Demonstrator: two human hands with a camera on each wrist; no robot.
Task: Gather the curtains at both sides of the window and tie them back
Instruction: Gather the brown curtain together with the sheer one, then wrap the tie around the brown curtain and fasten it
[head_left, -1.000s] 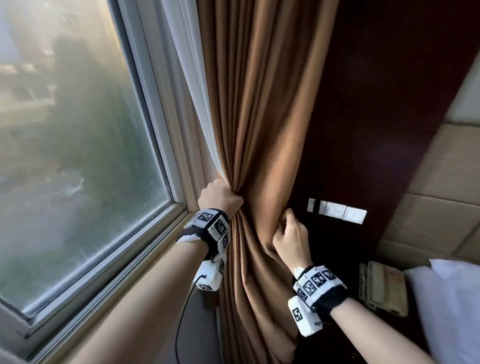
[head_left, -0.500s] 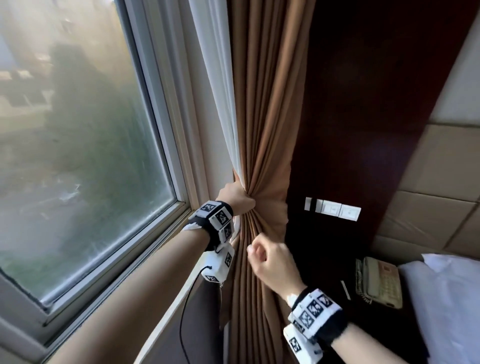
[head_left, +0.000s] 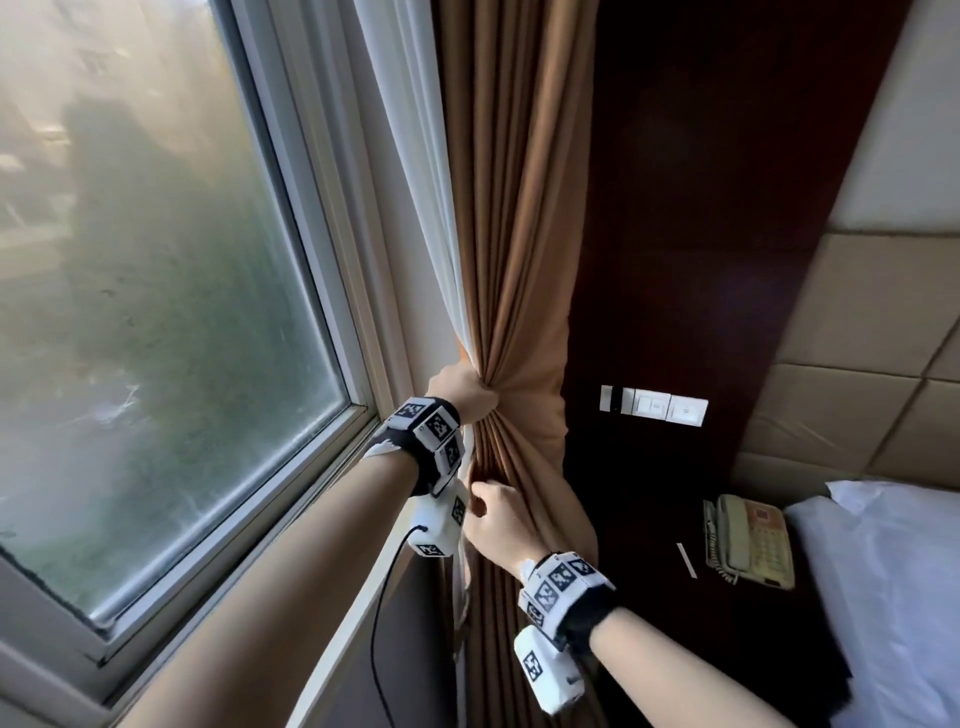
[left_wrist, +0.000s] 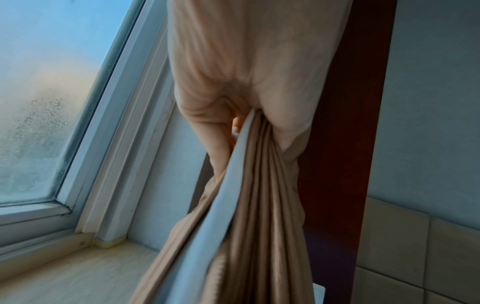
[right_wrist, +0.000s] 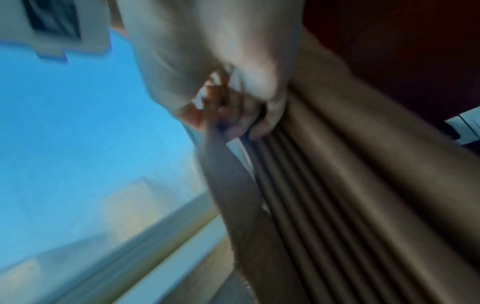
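Daylight through the hazy window (head_left: 156, 312), dim room beyond, right wrist view motion-blurred (blue-tinted), wide-angle edges bent

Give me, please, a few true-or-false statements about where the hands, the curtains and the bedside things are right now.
1. The left hand grips the gathered brown curtain. True.
2. The right hand rests on the telephone. False: it is at the curtain folds below the left hand, apart from the telephone.
3. A white sheer curtain hangs between the brown curtain and the window. True.
4. The wall switches are left of the curtain. False: they are to its right, on the dark panel.
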